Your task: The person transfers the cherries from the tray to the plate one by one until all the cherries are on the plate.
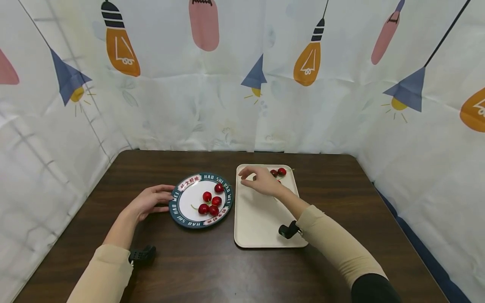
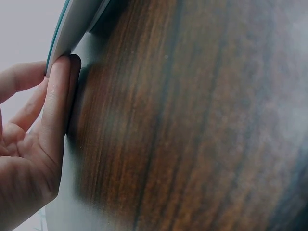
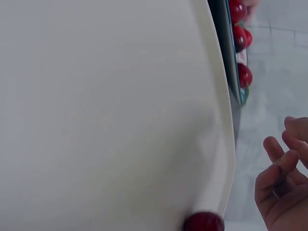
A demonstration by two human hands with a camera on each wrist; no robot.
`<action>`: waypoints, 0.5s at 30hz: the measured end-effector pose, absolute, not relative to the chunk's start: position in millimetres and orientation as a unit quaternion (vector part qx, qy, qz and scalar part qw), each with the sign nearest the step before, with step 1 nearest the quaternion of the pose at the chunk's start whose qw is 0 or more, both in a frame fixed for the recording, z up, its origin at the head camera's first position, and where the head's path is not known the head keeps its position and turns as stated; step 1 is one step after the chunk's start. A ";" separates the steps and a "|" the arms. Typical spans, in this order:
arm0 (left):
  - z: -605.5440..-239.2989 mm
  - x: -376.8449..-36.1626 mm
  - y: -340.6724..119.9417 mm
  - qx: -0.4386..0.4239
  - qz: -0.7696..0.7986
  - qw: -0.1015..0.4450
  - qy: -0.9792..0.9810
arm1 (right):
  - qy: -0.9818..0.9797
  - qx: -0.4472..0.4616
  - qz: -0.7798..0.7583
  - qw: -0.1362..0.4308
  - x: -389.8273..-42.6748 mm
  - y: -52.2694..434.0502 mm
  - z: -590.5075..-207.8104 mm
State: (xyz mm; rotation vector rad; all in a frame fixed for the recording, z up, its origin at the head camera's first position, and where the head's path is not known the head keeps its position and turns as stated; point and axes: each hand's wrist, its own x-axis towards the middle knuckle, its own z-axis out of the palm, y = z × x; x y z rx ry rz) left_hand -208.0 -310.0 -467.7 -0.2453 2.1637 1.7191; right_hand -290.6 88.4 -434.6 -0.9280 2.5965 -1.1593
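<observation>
The work in hand looks like moving cherries from tray to plate. The left hand rests at the nine o'clock edge of the plate, its fingers straight and touching the rim, steadying it rather than gripping. Five cherries lie on the plate already, toward its three o'clock side. The right hand hovers over the far end of the cream tray, fingers loosely spread and bent, pinching nothing that shows. The remaining cherries lie at the tray's twelve o'clock end, just beyond the fingertips, partly hidden by the hand. This appears to be the reach for the next cherry; the move would call for a light pinch on the small round fruit or its stem, since it could roll on the smooth tray. Everything sits on a dark wood-grain table, enclosed on three sides by a white curtain printed with orange, pink and blue lamps.
</observation>
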 end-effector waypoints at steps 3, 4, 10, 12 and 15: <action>-467.0 -209.3 -310.5 -0.083 0.609 0.182 0.768 | 0.870 -0.291 -0.391 0.067 -293.2 105.0 -432.1; -466.7 -209.8 -310.6 -0.081 0.609 0.182 0.768 | 0.872 -0.284 -0.393 0.065 -294.0 110.4 -431.4; -465.1 -210.2 -310.2 -0.082 0.614 0.180 0.764 | 0.878 -0.260 -0.399 0.048 -299.5 139.8 -432.4; -464.8 -209.2 -309.9 -0.083 0.614 0.181 0.764 | 0.876 -0.255 -0.406 0.046 -301.3 149.1 -434.6; -465.5 -207.7 -309.8 -0.086 0.616 0.180 0.762 | 0.877 -0.238 -0.415 0.043 -303.2 161.2 -437.2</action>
